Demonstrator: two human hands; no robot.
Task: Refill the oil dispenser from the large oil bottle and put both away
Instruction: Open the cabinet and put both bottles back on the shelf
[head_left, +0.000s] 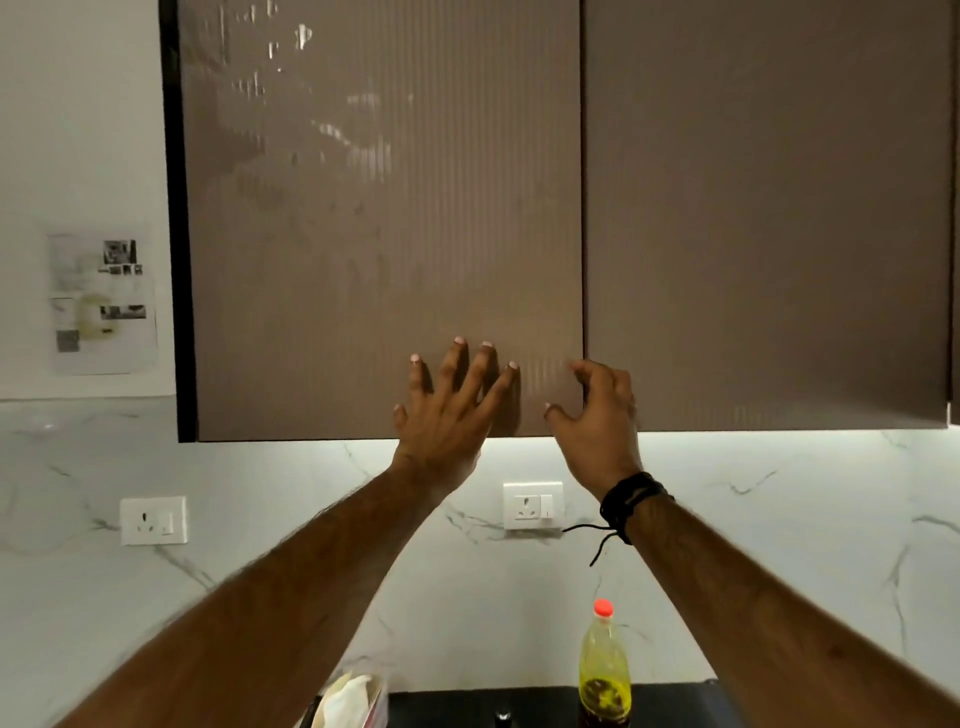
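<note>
A clear plastic oil bottle (604, 670) with a red cap and yellow oil stands upright on the dark counter at the bottom, between my forearms. Both arms reach up to the brown ribbed wall cabinet. My left hand (449, 410) lies flat with fingers spread on the lower right part of the left door (363, 234). My right hand (600, 415) has curled fingers at the seam where the left door meets the right door (769, 218), near the bottom edge. Both doors look closed. Neither hand holds anything. No oil dispenser is visible.
A white marble backsplash runs below the cabinet with two wall sockets (154, 520) (533, 505). A container with white cloth or paper (353, 699) sits at the counter's bottom edge. A printed sheet (101, 301) hangs on the left wall.
</note>
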